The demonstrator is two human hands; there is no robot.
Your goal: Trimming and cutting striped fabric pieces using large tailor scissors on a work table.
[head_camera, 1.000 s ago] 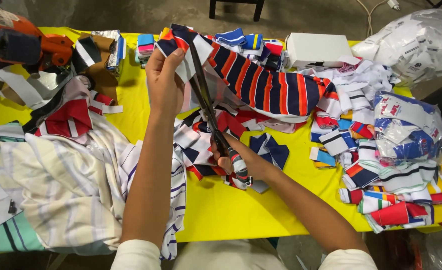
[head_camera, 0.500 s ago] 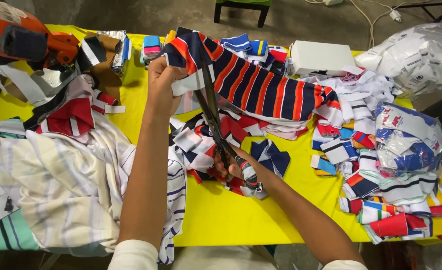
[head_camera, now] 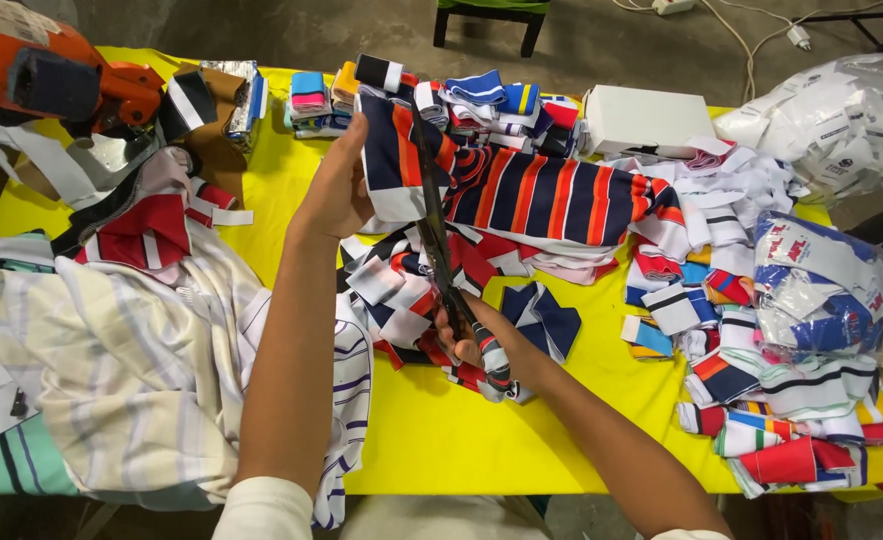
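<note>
The left hand point(head_camera: 337, 190) pinches the striped fabric strip point(head_camera: 522, 190) up taut, so the scissors point(head_camera: 442, 250), held in the right hand's point(head_camera: 477, 340) grip, cut cleanly.

Evenly and brightly lit from above, with soft short shadows under the cloth scraps on the yellow table point(head_camera: 522, 440); sharp at centre, slightly stretched toward the edges, dim concrete floor point(head_camera: 262, 30) beyond
</note>
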